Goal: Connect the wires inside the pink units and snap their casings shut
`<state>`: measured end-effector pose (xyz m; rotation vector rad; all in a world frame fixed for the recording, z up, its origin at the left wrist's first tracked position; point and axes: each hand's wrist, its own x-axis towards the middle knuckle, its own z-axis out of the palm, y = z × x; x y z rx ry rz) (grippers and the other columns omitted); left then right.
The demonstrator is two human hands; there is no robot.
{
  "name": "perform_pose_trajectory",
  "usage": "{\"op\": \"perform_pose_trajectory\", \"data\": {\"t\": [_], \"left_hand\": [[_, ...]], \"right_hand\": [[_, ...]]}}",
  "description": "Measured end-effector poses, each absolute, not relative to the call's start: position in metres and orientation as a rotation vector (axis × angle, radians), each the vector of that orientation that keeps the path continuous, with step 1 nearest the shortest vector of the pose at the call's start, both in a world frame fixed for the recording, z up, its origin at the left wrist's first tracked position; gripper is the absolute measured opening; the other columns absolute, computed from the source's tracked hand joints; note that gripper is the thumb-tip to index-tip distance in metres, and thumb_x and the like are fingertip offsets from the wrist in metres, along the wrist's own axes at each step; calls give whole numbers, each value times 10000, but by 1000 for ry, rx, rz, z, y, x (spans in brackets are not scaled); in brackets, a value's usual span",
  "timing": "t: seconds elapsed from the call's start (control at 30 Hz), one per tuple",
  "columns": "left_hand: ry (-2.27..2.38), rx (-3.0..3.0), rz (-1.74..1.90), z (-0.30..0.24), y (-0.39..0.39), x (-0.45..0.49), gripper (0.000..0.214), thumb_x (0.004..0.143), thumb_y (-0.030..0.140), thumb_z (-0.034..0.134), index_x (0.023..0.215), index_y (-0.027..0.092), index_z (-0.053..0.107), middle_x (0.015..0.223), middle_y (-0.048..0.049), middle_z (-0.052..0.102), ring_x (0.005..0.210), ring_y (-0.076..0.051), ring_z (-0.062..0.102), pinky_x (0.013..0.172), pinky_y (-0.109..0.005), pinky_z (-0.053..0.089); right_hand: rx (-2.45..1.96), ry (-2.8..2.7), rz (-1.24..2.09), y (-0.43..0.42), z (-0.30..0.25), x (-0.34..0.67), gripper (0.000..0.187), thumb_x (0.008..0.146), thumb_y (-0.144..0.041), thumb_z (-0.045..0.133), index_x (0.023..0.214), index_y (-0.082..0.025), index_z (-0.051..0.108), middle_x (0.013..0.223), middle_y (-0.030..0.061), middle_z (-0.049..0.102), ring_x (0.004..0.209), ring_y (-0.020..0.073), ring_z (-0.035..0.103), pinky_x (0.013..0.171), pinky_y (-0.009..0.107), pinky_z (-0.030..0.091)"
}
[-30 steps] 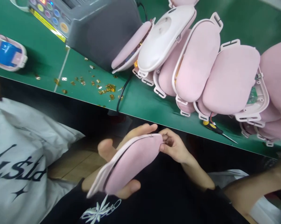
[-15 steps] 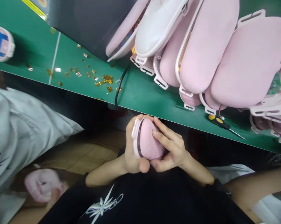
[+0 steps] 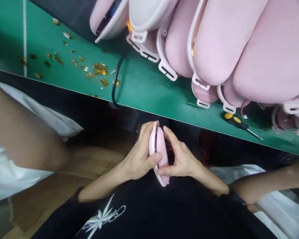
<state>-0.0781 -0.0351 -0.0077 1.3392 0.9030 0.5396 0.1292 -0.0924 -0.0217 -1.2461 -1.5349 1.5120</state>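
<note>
A rounded pink-and-white plastic casing [image 3: 161,144] is held up in front of my black shirt, below the table edge. Seen nearly edge-on, it shows a dark gap between its white back shell and pink front shell. My left hand [image 3: 142,156] wraps round the white side, its thumb pressed across the seam. At the pink side, my right hand [image 3: 181,156] grips with its thumb low and fingertips near the top. The casing's inside and the far fingers are hidden.
Similar pink casings [image 3: 214,43] with strap loops stand stacked along the green table [image 3: 149,89]. A yellow-and-black screwdriver [image 3: 236,121] lies by them. Gold foil scraps [image 3: 99,69] and a black cable [image 3: 116,79] are leftward. Other people's arms [image 3: 22,129] show on both sides.
Both hands have turned the casing from showing its pink face to nearly edge-on. The view has shifted, and the neighbour's arm on the left has moved further into view.
</note>
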Motion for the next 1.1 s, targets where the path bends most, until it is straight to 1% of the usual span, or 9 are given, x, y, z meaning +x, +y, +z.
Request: {"op": "perform_pose_trajectory", "data": {"t": [0.17,0.27,0.33,0.4,0.5,0.6,0.67,0.83,1.1], "left_hand": [[824,1140,345,-32,-50,-93,927,997,828,534,1715,276,341,1649,-210,503,1374,-411,629,1177,-608,540],[658,1050,393,-41,-50,-85,931,976,883,479,1708,315,396,1754,-186,387,1469,-441,576,1192,-609,546],[481,1101,344,-38,-46,-78,1073,880,915,622,1724,299,379,1724,-197,438,1530,-482,520,1203,-636,542],[355,1255,231,-28,-41,-73,1163,783,820,834,1719,282,400,1619,-201,572,1474,-483,594,1143,-621,603],[555,1618,261,-2,-29,-72,808,940,461,833,1662,318,499,1499,-142,707,1276,-371,765,1026,-492,695],[751,1934,569,19,-3,-75,620,1010,219,740,1603,283,572,1445,-114,764,1245,-308,790,1087,-429,672],[682,2124,713,26,23,-74,615,986,211,779,1575,256,605,1403,-119,788,1222,-309,800,1084,-422,675],[615,2407,850,23,71,-51,540,983,464,819,1469,270,686,1222,-75,853,1001,-281,853,851,-356,719],[661,2360,1088,12,66,-37,492,932,325,881,1401,239,760,1106,-68,876,937,-288,860,847,-401,738]], "right_hand": [[-1326,-1421,1741,-104,-30,133,1228,813,-777,845,1770,-416,166,1683,149,516,1089,272,786,875,457,721],[-1433,-1565,1264,-97,-31,147,1087,820,-773,836,1723,-404,355,1535,138,612,1229,336,710,1013,552,662],[-1317,-1648,1121,-89,-27,158,918,911,-682,808,1689,-361,441,1499,137,622,1364,344,636,1117,559,606],[-1092,-1649,1149,-83,-21,166,715,986,-563,781,1620,-328,547,1351,102,683,1236,259,701,1014,422,657],[-1001,-1461,854,-76,-9,172,510,970,-396,841,1456,-330,701,1131,41,686,990,188,744,795,309,687],[-1087,-1281,501,-67,2,174,688,926,-406,883,1553,-388,600,1127,32,708,967,220,767,843,403,726],[-1132,-1302,523,-57,7,178,733,935,-447,869,1593,-374,555,1183,53,764,1021,252,791,899,455,731],[-1018,-1389,541,-23,-6,184,502,961,-392,855,1432,-300,709,1220,76,837,1114,267,825,952,457,725],[-1090,-1368,326,-11,-19,179,381,1023,-486,761,1336,-277,704,1060,66,855,937,250,857,749,395,736]]}}
